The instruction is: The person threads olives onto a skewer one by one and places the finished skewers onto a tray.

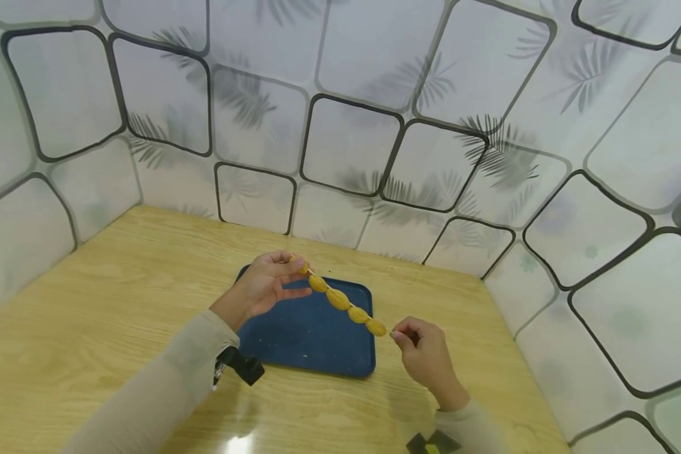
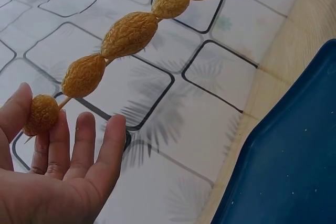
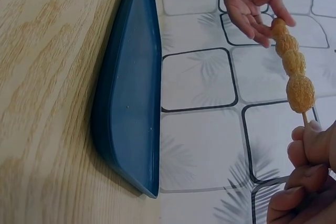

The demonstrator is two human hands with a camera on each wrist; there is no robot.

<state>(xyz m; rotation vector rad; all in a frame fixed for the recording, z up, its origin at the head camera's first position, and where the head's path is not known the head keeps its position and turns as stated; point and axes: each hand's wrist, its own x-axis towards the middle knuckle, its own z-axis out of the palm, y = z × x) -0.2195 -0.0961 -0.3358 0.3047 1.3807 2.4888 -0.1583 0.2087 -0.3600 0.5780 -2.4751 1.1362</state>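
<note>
A thin wooden skewer (image 2: pixel 64 103) threaded with several golden-brown, wrinkled oval pieces (image 1: pixel 337 299) is held slantwise above the tray, its left end farther from me. My left hand (image 1: pixel 263 285) pinches the end piece (image 2: pixel 42 115) between thumb and index finger, the other fingers spread. The skewer's tip pokes out just beyond that piece in the left wrist view. With thumb and curled fingers, my right hand (image 1: pixel 425 353) grips the bare stick end (image 3: pixel 305 119). Below lies a dark blue tray (image 1: pixel 312 343) with small pale specks on its surface.
The tray rests on a light wood-grain table (image 1: pixel 147 302). Behind and to the right rise walls (image 1: pixel 352 151) patterned with rounded outlines and leaves. Both wrists carry dark straps with small devices (image 1: pixel 241 366).
</note>
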